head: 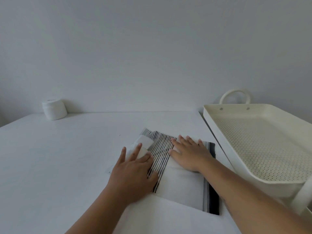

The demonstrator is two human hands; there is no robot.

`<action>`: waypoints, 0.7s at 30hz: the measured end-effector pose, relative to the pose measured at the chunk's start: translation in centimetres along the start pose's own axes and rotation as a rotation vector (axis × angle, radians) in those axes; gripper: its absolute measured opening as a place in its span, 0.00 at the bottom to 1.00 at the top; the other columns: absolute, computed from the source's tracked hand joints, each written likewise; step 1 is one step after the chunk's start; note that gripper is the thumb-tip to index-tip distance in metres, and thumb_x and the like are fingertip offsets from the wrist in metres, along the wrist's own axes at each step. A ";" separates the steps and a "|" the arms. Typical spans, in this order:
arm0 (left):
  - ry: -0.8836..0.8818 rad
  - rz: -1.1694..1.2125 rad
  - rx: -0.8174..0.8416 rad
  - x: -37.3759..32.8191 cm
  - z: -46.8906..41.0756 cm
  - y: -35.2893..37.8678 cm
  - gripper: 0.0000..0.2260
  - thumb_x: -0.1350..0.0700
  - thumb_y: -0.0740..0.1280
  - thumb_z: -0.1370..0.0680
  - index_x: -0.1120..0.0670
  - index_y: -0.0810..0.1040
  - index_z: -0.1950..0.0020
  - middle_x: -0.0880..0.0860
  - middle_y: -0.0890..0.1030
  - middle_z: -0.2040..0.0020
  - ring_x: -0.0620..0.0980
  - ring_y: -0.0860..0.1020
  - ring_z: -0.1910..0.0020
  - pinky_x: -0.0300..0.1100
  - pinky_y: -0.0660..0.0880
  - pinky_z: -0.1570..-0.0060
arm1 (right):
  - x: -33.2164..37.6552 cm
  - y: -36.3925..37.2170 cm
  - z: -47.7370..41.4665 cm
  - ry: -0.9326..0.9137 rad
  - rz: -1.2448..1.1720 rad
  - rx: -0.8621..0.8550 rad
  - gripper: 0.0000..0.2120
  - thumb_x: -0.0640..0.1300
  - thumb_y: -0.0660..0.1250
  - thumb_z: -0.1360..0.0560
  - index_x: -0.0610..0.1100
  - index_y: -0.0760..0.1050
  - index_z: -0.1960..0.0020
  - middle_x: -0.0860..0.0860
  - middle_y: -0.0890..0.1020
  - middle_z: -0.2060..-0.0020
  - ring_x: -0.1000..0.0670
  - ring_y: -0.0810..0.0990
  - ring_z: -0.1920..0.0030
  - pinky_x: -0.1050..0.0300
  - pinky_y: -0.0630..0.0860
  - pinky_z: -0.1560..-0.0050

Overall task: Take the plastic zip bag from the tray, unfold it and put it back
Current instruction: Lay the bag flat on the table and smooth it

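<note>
1. The striped plastic zip bag [182, 181] is lying on the tabletop [59, 157] beside the tray [263, 141].
2. Looking light, floppy, slippery; I'm favouring pinching a corner.
3. Left grip [133, 169] and right grip [190, 154] are pressing it, fingers straight.

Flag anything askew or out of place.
Only the bag: it lies on the table beside the tray, its far left corner folded over under the left hand. Nothing spilled or damaged.

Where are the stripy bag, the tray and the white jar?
stripy bag [184, 183]: head view, on its plain white middle.
tray [263, 146]: head view, on its bare dotted floor.
white jar [54, 110]: head view, on its side wall.
</note>
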State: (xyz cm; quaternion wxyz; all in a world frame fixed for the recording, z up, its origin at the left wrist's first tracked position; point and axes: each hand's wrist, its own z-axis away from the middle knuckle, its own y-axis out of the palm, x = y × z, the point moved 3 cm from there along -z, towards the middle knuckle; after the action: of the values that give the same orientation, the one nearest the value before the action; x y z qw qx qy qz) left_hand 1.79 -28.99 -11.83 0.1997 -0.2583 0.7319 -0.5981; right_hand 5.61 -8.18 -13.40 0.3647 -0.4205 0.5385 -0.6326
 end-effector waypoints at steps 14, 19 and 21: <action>-0.232 0.106 0.123 -0.3 -3.0 -0.5 0.24 0.46 0.52 0.20 0.49 0.63 0.24 0.50 0.51 0.19 0.56 0.46 0.21 0.57 0.47 0.24 | 3.3 -4.0 10.3 0.001 0.180 -0.173 0.24 0.58 0.50 0.23 0.44 0.74 0.41 0.47 0.74 0.39 0.44 0.70 0.40 0.44 0.61 0.40; -0.283 0.187 0.094 -1.1 -0.9 1.3 0.27 0.45 0.50 0.20 0.49 0.54 0.21 0.48 0.51 0.19 0.52 0.47 0.21 0.55 0.47 0.24 | 5.5 -3.1 6.5 -0.220 -0.124 -0.221 0.24 0.47 0.50 0.19 0.46 0.56 0.24 0.49 0.60 0.23 0.47 0.57 0.24 0.47 0.60 0.28; -0.327 0.217 0.114 -0.6 -0.5 2.0 0.28 0.42 0.48 0.20 0.48 0.51 0.21 0.47 0.50 0.19 0.51 0.47 0.21 0.54 0.45 0.24 | 6.1 -1.4 5.2 -0.243 -0.119 -0.136 0.25 0.48 0.50 0.19 0.49 0.54 0.23 0.51 0.55 0.22 0.48 0.51 0.22 0.50 0.52 0.25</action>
State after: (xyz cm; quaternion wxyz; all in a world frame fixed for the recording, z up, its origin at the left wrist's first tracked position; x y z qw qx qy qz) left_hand 1.74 -27.95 -13.67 0.3934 -0.2601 0.6782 -0.5635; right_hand 8.06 -15.47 -10.82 0.3598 -0.5489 0.5062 -0.5595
